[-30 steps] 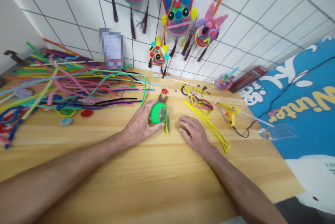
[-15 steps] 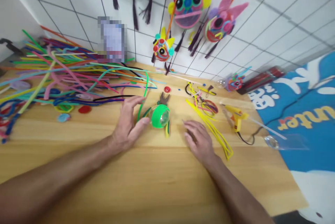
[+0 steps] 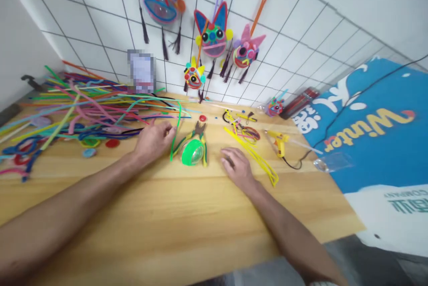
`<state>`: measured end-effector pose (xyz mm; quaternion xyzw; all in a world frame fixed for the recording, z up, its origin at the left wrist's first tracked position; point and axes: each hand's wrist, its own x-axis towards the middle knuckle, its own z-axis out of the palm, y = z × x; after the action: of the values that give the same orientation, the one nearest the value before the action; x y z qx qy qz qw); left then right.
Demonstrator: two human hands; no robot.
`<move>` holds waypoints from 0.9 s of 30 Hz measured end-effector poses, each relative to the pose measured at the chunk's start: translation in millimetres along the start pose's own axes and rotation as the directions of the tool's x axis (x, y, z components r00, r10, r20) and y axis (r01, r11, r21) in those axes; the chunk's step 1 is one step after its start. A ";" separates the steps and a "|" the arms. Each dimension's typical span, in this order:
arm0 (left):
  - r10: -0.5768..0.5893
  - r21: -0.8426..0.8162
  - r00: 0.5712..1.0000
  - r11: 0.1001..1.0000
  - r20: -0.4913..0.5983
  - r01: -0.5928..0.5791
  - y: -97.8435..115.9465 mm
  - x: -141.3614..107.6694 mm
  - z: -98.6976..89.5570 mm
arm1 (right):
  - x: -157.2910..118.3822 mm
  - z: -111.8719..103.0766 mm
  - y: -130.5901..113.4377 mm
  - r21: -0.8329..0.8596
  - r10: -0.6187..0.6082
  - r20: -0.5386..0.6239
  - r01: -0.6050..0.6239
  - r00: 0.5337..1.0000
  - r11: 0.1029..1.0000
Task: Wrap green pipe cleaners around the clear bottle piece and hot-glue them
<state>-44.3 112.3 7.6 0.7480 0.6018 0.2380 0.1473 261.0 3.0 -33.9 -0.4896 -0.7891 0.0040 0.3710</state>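
Observation:
A clear ball with a bright green band (image 3: 192,152) rests on the wooden table, over the handles of the pliers (image 3: 199,131). Left of it, my left hand (image 3: 155,138) is by a bent green pipe cleaner (image 3: 178,130), its fingers curled together; whether anything is between them is too small to make out. My right hand (image 3: 237,165) lies on the table to the right of the ball, fingers loosely bent and apart, holding nothing visible. Beyond it are folded yellow pipe cleaners (image 3: 259,159).
A pile of coloured pipe cleaners (image 3: 100,108) covers the back left. A yellow glue gun (image 3: 278,141) with a cord lies at the right, near a plastic bag (image 3: 334,161). Decorated masks (image 3: 214,38) hang on the tiled wall. A red cap (image 3: 202,118) sits behind the pliers.
The view has shifted, showing more wall. My left hand has drawn back from the ball and its fingers have curled in. The ball now shows less tilt toward my left thumb.

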 end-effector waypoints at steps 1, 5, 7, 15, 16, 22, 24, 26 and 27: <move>-0.020 0.098 0.999 0.995 0.046 0.016 0.8 1.1 -2.1 | -0.2 0.5 1.1 -0.007 0.005 0.005 -0.005 1.000 1.000; -0.056 0.224 0.982 0.974 0.180 0.014 1.0 3.3 -1.4 | 0.1 2.7 4.0 -0.048 -0.028 0.005 0.028 1.000 0.998; -0.041 0.137 0.975 0.991 0.216 0.011 -2.6 6.1 2.0 | 0.4 4.1 4.8 -0.066 -0.063 0.000 0.063 0.998 0.996; 0.043 -0.315 0.984 0.949 0.171 0.013 -17.6 22.3 8.3 | 0.3 7.0 9.8 -0.079 -0.089 -0.017 0.087 0.996 0.993; 0.052 -0.371 0.985 0.928 0.167 0.014 -15.5 22.0 7.1 | 0.4 6.8 9.8 -0.076 -0.092 -0.016 0.091 0.996 0.993; 0.168 -0.867 0.975 0.497 0.147 0.045 14.5 3.8 -14.6 | 3.1 3.6 4.8 -0.084 -0.169 -0.044 0.165 0.985 0.983; 0.238 -0.895 0.957 0.444 0.166 0.045 26.3 -7.0 -22.3 | 4.1 1.0 1.1 -0.091 -0.196 -0.059 0.190 0.979 0.977; 0.328 -0.906 0.919 0.418 0.219 0.067 37.5 -19.6 -26.9 | 4.5 -2.8 -3.7 -0.095 -0.211 -0.084 0.203 0.974 0.974; 0.379 -0.904 0.887 0.417 0.263 0.090 42.9 -26.6 -27.9 | 4.3 -4.9 -6.4 -0.096 -0.216 -0.099 0.206 0.971 0.974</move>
<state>-27.8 74.7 48.1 0.6350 0.2633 0.3622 0.6295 257.9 1.2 -25.5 -0.4177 -0.8147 -0.0958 0.3907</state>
